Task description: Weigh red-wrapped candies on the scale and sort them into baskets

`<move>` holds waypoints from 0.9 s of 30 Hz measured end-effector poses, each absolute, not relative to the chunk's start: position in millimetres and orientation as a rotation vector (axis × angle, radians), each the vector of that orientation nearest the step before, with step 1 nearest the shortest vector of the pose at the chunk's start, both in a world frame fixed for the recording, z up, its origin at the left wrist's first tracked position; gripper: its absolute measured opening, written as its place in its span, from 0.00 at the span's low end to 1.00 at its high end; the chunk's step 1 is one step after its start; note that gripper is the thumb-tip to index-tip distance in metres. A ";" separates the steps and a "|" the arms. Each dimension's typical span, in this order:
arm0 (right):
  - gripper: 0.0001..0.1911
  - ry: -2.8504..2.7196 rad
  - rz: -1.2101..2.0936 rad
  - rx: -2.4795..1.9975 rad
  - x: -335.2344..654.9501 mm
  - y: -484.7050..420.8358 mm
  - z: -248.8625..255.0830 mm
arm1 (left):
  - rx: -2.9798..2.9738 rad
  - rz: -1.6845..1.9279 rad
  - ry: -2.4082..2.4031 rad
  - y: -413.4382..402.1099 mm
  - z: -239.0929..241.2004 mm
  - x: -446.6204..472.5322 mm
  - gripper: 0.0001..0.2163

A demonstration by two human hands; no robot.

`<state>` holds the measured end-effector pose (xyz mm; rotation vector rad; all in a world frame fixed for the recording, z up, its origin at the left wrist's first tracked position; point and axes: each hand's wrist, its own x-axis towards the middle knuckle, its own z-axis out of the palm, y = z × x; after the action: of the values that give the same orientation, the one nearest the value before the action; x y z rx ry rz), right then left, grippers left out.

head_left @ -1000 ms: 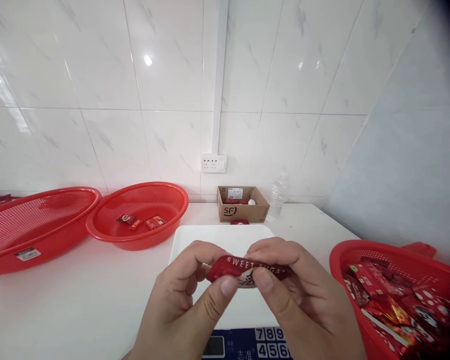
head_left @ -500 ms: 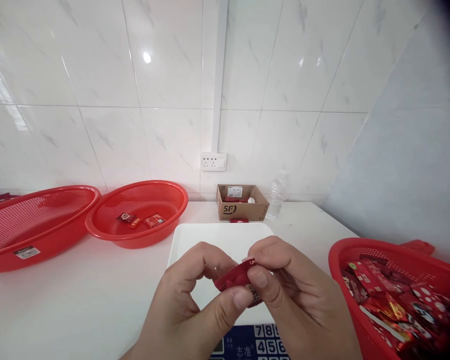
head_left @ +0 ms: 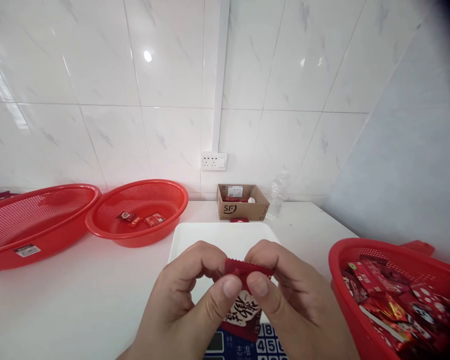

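Note:
A small red candy packet [head_left: 243, 300] hangs upright in front of me, pinched at its crimped top edge by both hands. My left hand [head_left: 183, 305] grips the top left corner between thumb and forefinger. My right hand [head_left: 296, 300] grips the top right corner the same way. The packet hangs above a white weighing scale [head_left: 217, 237] whose blue keypad [head_left: 270, 345] shows below my hands. At the right stands a red basket [head_left: 363, 250] full of red packets [head_left: 390, 300].
A red mesh basket [head_left: 108, 231] at centre left holds a few red packets [head_left: 142, 218]. A second red basket [head_left: 7, 250] sits at far left. A cardboard box [head_left: 242, 202], a clear bottle [head_left: 277, 195] and a wall socket [head_left: 213, 161] are at the back.
The packet was held flat and crosswise between my thumbs. It has turned and now hangs down lengthwise from its top edge, with both hands pinching that edge.

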<state>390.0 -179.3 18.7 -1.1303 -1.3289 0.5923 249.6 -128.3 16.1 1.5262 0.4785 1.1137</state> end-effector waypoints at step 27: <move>0.18 -1.553 0.298 -1.123 390.6 -178.3 24.6 | 1.656 0.900 0.475 -127.9 20.2 251.2 0.18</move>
<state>390.6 -178.3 24.6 -1.1225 -1.5526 0.2984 251.2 -127.9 20.2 1.6558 0.4754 0.9003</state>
